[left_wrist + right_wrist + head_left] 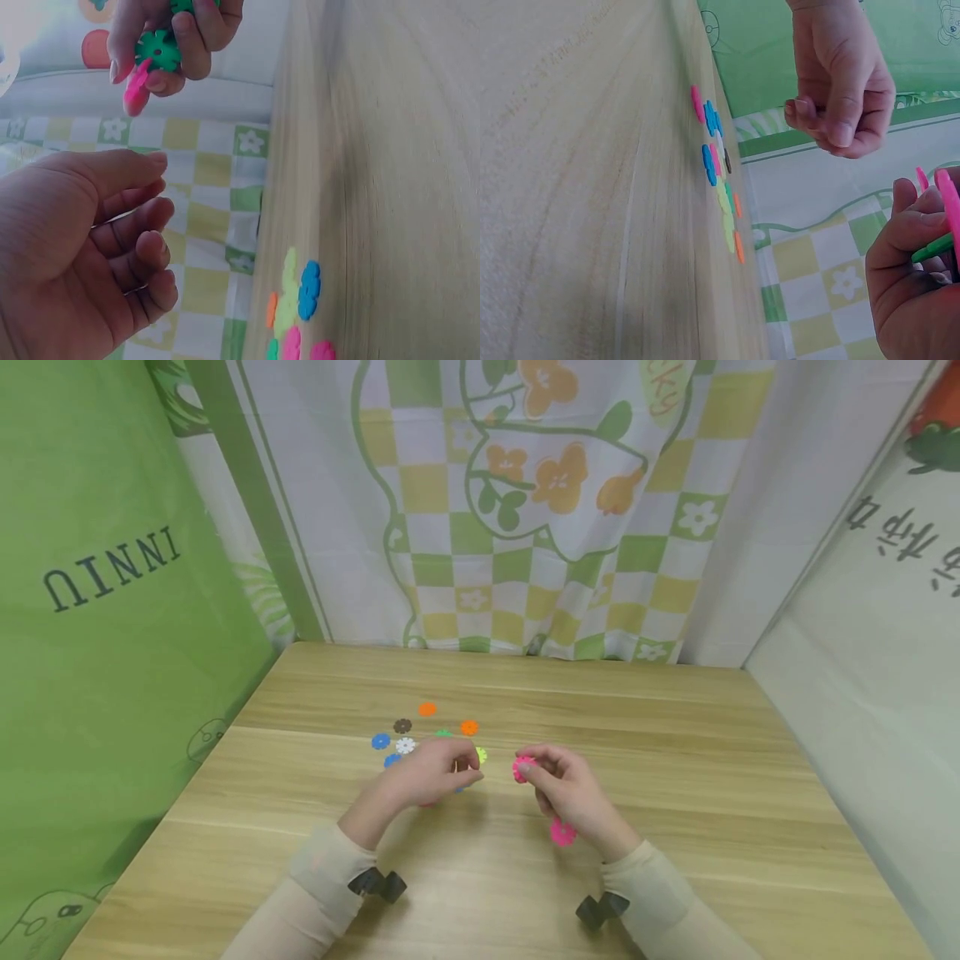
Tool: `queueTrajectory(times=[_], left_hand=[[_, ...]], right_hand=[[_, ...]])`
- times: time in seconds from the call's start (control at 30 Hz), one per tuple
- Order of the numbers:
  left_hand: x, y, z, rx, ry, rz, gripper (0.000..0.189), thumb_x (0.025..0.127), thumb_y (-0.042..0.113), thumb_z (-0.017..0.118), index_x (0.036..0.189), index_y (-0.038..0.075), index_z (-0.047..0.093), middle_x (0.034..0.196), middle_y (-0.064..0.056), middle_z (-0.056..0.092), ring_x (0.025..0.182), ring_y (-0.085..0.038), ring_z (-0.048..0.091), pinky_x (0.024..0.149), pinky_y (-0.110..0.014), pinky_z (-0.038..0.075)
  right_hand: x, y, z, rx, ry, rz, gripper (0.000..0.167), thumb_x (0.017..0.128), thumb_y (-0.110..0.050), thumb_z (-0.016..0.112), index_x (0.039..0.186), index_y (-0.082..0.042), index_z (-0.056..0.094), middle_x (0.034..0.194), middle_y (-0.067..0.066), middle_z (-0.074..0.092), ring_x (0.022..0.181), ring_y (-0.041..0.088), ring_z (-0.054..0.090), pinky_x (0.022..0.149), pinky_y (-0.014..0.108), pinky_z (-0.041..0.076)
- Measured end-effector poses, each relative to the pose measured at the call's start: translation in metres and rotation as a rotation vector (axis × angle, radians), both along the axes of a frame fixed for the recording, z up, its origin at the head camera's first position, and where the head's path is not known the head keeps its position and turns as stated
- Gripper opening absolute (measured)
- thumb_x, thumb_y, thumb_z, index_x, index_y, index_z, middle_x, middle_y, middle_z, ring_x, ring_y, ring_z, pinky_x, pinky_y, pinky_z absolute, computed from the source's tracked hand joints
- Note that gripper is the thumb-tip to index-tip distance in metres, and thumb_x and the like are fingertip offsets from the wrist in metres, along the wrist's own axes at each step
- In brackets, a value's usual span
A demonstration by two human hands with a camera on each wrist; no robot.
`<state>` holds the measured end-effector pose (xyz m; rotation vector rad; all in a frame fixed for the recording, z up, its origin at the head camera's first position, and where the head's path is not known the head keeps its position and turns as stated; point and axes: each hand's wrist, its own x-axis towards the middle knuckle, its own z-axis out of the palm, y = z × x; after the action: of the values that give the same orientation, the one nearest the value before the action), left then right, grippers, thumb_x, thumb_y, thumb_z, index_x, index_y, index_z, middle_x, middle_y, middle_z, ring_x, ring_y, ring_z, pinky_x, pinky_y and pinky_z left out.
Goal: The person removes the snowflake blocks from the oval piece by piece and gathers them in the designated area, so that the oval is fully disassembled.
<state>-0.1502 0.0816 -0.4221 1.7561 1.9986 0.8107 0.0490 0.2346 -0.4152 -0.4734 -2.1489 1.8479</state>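
Note:
My right hand pinches a pink notched plastic disc between thumb and fingertips. A second pink disc shows below that hand, close to the palm. Green discs sit among the right fingers in the left wrist view; whether all the pieces are joined I cannot tell. Facing it, my left hand hovers over the table with fingers loosely bent. Nothing shows between the left thumb and fingers. The two hands are apart, both raised above the surface.
Loose notched discs lie on the wooden table, mostly beyond and under the left hand: orange, brown, blue, white and yellow. A patterned curtain hangs behind, with cloth walls on both sides.

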Motion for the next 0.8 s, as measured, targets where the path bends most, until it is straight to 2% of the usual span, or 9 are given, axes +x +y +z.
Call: queueTrajectory(times=[0.1, 0.33, 0.6, 0.8], left_hand=[[0.005, 0.002, 0.001, 0.040, -0.017, -0.027, 0.012, 0.094, 0.024, 0.067, 0.100, 0.014, 0.066, 0.079, 0.010, 0.058, 0.069, -0.009, 0.054, 0.063, -0.027, 0.048], [0.016, 0.006, 0.004, 0.119, -0.083, -0.071, 0.024, 0.093, 0.023, 0.070, 0.112, 0.010, 0.065, 0.082, 0.009, 0.059, 0.069, -0.008, 0.054, 0.061, -0.025, 0.048], [0.025, 0.012, 0.007, 0.146, -0.082, -0.091, 0.040, 0.093, 0.027, 0.070, 0.127, 0.007, 0.062, 0.091, 0.008, 0.060, 0.066, -0.008, 0.055, 0.060, -0.025, 0.050], [0.029, 0.018, 0.009, 0.166, -0.036, -0.109, 0.038, 0.092, 0.027, 0.071, 0.127, 0.013, 0.064, 0.094, 0.009, 0.062, 0.072, -0.007, 0.056, 0.063, -0.024, 0.050]], right_hand=[[0.000, 0.000, 0.000, -0.003, -0.005, -0.001, 0.040, 0.094, -0.034, 0.067, 0.123, -0.008, 0.060, 0.102, 0.026, 0.060, 0.050, 0.012, 0.042, 0.042, 0.021, 0.036], [0.000, 0.001, 0.000, 0.002, -0.015, -0.005, 0.041, 0.094, -0.034, 0.068, 0.124, -0.008, 0.059, 0.097, 0.018, 0.063, 0.052, 0.012, 0.043, 0.044, 0.021, 0.037], [0.001, 0.003, -0.002, -0.009, 0.007, 0.006, 0.039, 0.095, -0.027, 0.067, 0.128, -0.009, 0.055, 0.092, 0.014, 0.060, 0.050, 0.012, 0.043, 0.044, 0.021, 0.037], [0.001, 0.004, -0.003, -0.041, 0.032, 0.032, 0.042, 0.097, -0.022, 0.065, 0.131, -0.003, 0.050, 0.094, 0.023, 0.058, 0.049, 0.011, 0.041, 0.043, 0.021, 0.035]])
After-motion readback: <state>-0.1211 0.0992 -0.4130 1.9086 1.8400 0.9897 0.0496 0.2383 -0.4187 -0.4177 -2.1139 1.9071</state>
